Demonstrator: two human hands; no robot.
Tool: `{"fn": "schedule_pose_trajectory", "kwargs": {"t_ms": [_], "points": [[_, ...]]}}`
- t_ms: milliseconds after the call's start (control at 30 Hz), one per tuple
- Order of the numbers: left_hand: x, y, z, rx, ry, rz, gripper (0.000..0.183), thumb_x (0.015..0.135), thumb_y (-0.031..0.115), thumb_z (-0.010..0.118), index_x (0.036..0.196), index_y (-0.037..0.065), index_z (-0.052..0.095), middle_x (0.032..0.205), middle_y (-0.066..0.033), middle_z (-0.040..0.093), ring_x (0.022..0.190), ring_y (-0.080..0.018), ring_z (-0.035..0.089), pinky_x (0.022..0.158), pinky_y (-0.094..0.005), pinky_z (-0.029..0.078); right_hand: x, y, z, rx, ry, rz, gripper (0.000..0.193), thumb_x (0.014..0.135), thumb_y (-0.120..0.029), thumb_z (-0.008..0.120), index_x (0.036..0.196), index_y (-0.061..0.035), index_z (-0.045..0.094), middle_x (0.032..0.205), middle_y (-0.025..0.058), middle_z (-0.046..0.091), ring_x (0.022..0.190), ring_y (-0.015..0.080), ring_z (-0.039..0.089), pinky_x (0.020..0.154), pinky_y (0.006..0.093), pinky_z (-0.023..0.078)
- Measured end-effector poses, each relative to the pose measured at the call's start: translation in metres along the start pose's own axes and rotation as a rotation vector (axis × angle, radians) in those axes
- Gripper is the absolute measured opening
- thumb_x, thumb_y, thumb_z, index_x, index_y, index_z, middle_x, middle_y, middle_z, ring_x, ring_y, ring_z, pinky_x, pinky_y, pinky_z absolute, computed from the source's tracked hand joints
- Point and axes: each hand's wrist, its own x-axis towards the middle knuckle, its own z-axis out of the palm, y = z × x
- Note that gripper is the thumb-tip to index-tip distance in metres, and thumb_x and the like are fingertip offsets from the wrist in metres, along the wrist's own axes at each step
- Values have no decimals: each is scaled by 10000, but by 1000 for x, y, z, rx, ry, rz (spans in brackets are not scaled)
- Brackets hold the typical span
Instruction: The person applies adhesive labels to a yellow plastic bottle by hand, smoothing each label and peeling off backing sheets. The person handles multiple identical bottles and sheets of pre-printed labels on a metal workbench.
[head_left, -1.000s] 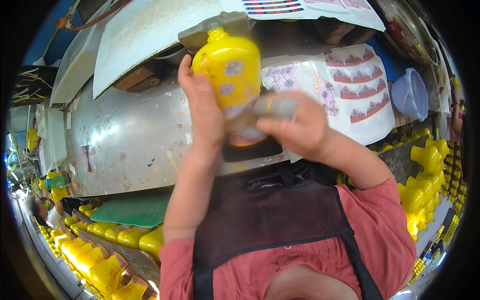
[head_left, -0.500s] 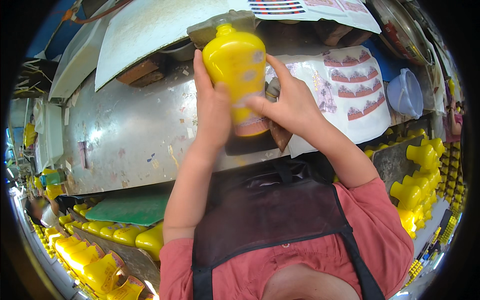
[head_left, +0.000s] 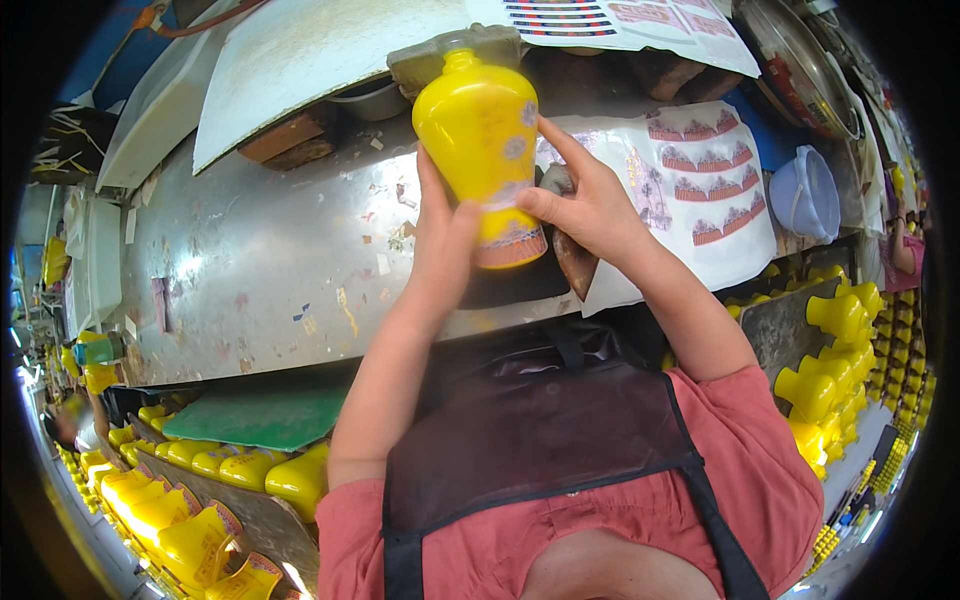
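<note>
Between my two hands is a glossy yellow bottle [head_left: 475, 130] with a narrow neck and a tapering body. Purplish decal patches run along its right side, and a reddish patterned band circles its base. My left hand [head_left: 440, 235] lies along the bottle's lower left side, thumb on the front. From the lower right, my right hand [head_left: 590, 200] grips it, thumb pressed near the pale band above the base and index finger up the side. A grey cloth-like pad [head_left: 415, 68] sits behind the neck. Next to my right hand lies a brown, pointed tool [head_left: 575, 265], partly hidden.
A decal sheet [head_left: 700, 200] lies right of my hands on the metal table [head_left: 230, 280]. Beyond it stands a pale blue bucket [head_left: 805, 195]. A white board [head_left: 290, 70] rests on bricks at the back. Yellow bottles [head_left: 205, 535] crowd racks at lower left and right.
Both hands and the bottle have shifted slightly to the right. The bottle is turned a little, and my hold on it stays the same.
</note>
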Motion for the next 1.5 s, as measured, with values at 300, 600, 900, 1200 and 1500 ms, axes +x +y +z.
{"fn": "schedule_pose_trajectory", "kwargs": {"t_ms": [300, 600, 900, 1200, 1500], "points": [[-8, -3, -6, -177, 99, 17, 722, 976, 237, 502, 1614, 45, 226, 1562, -179, 399, 1451, -281, 393, 1214, -409, 290, 0, -13, -33, 269, 260, -212, 184, 1021, -175, 610, 1143, -37, 610, 1016, 22, 612, 917, 86, 585, 802, 228, 487], [0, -1, -22, -215, 148, 119, 489, 1114, 359, 391, 1470, 26, 438, 1421, -133, 538, 1347, -245, 501, 1172, -416, 361, -30, -33, 9, -643, 216, -1120, 298, 706, -89, 732, 1003, -105, 751, 807, 33, 605, 917, 242, 711, 752, 359, 587], [15, 44, -4, -268, 108, 130, 614, 1123, 422, 346, 1608, 52, 275, 1582, -133, 394, 1447, -252, 392, 1196, -417, 324, -18, -71, -5, -805, -45, -1094, 116, 822, -170, 671, 932, -136, 684, 689, 30, 575, 660, 235, 638, 543, 376, 495], [29, 56, 11, -456, 60, -29, 730, 1119, 476, 345, 1647, 94, 16, 1562, -149, 403, 1438, -274, 420, 1193, -418, 346, -12, -42, -20, -615, -33, -1210, 358, 705, -29, 796, 1047, -129, 775, 852, 45, 690, 725, 222, 659, 653, 346, 559], [40, 33, 8, -617, 78, -32, 726, 1053, 361, 595, 1591, 126, 169, 1473, -114, 467, 1358, -269, 482, 1149, -463, 411, 14, -45, -24, -625, 329, -1266, 295, 730, -110, 744, 1017, -174, 728, 652, 3, 444, 583, 200, 530, 540, 345, 457]]}}
